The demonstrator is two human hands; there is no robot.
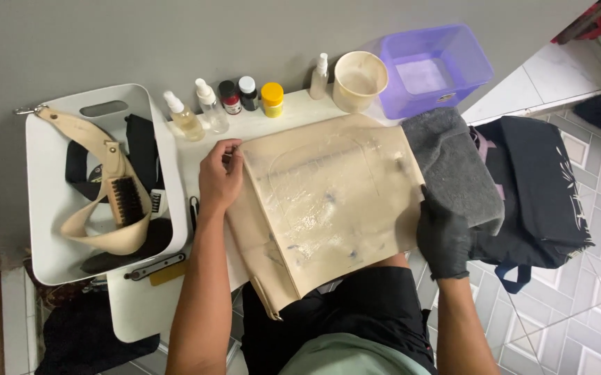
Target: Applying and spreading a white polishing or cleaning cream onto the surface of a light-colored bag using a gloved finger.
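White table (140,305), beige bag (324,208) flat between pinching bare left hand (219,179) and gripping gloved right hand (443,236).

Lighting was even and moderately bright, diffuse from overhead. Soft glare lay on the wet beige cloth (324,201) between the hands. Shadows were faint, short, beneath the left hand (220,182). Focus was sharp centrally; mild softness and wide-angle stretch appeared beyond the right hand (443,236).

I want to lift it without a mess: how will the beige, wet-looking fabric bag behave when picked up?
The beige fabric bag probably flops: its lower edge already droops over the white table. Its glossy wet patch suggests slipperiness and added weight.
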